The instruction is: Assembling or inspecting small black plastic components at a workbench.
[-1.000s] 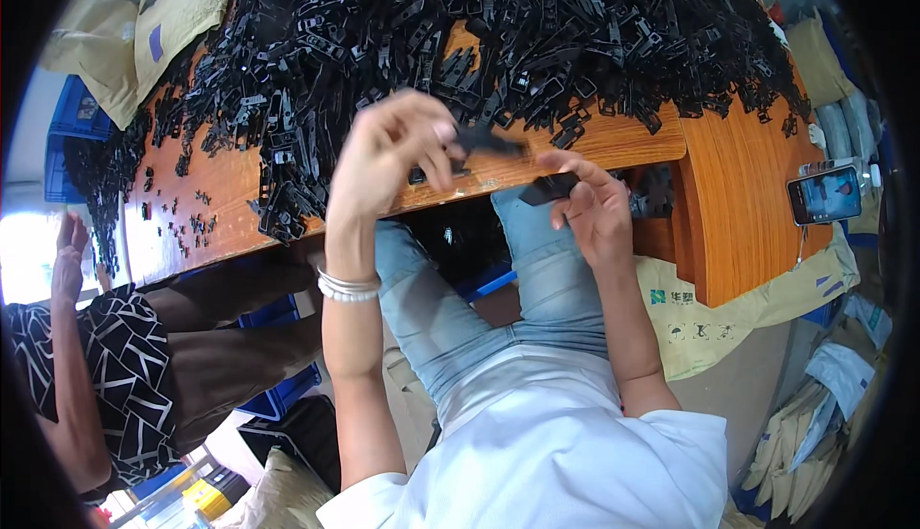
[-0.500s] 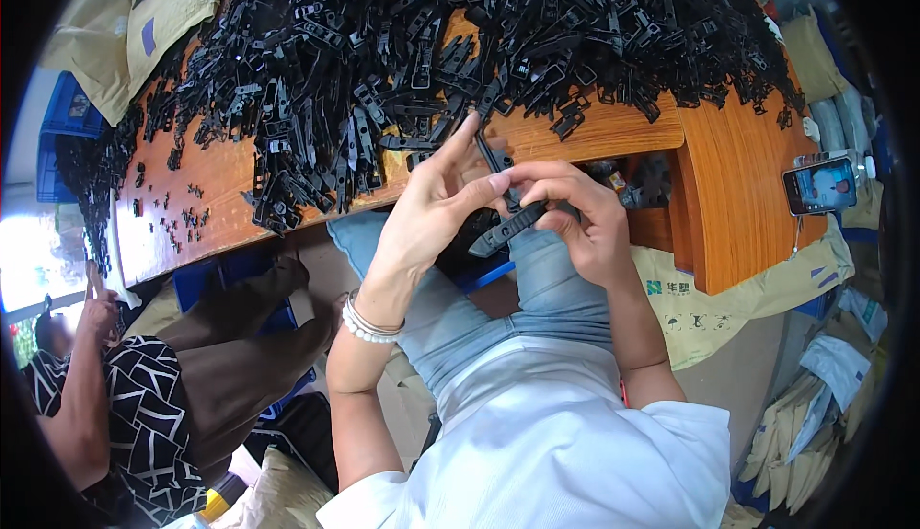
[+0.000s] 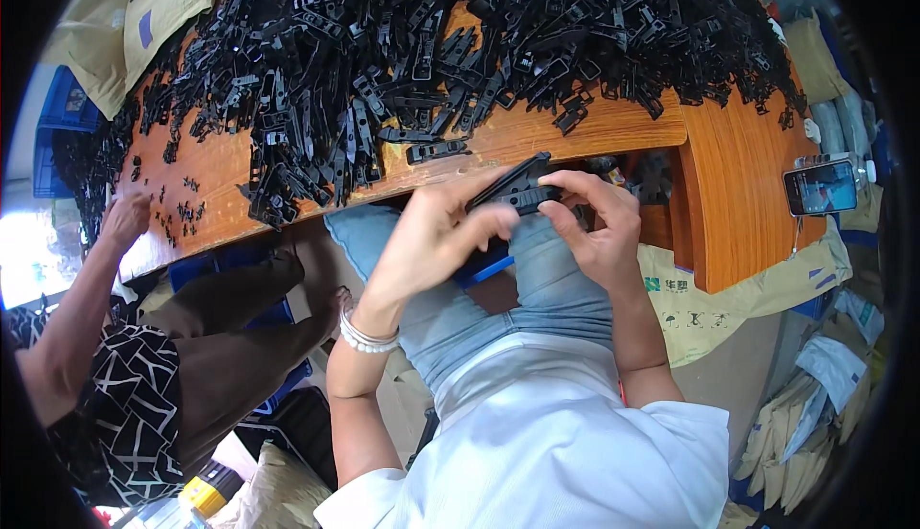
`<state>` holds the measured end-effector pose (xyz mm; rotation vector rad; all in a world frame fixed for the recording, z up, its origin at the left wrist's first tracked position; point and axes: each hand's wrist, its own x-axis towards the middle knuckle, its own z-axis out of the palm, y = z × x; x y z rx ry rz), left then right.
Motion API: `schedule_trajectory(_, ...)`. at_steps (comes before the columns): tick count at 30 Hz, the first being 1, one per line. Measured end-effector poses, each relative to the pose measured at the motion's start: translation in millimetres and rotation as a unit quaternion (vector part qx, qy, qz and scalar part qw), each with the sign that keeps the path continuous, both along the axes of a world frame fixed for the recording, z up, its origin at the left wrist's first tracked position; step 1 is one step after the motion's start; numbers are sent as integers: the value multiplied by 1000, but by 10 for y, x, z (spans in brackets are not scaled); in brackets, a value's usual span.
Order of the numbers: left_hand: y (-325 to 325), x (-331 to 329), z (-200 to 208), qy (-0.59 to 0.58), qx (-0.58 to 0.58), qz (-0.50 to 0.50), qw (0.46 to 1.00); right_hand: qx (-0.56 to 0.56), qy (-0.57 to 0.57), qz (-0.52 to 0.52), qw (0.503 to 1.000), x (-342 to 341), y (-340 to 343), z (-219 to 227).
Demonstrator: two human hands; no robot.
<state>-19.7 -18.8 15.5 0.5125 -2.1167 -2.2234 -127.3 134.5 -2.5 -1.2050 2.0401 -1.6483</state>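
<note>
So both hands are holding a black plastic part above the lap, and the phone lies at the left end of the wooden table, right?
Not quite: the head view shows the phone at the table's right end. Both the left hand and right hand do hold the black plastic part.

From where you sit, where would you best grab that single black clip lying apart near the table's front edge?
Probably pinch the lone black clip across its narrow width at mid-length, coming from above. It lies flat and lengthwise along the wooden table, apart from the heap of black parts, so both long sides look free.
</note>
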Motion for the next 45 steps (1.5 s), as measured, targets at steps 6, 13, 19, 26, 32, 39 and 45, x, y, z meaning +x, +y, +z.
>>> schedule_trajectory(6,58,104,-79,66,-228,16,971,-29,13,27,999,5,-112,51)
schedule_trajectory(13,82,172,-105,86,-219,25,972,-5,15,43,999,21,-88,-65)
schedule_trajectory(19,-19,292,-185,78,-164,-13,983,-8,-261,132,956,46,-102,-55)
schedule_trajectory(26,-974,594,-93,43,-358,292,886,147,-182,156,960,168,-133,-631)
schedule_trajectory(32,-2596,910,-483,-92,-582,399,703,161,-164,134,964,158,-103,-640)
schedule_trajectory(39,-2796,744,-591,-242,-633,323,661,108,-200,52,973,30,21,-502)
schedule_trajectory(45,-2612,895,-251,-113,-641,403,643,50,-6,-176,983,-287,-44,-369)
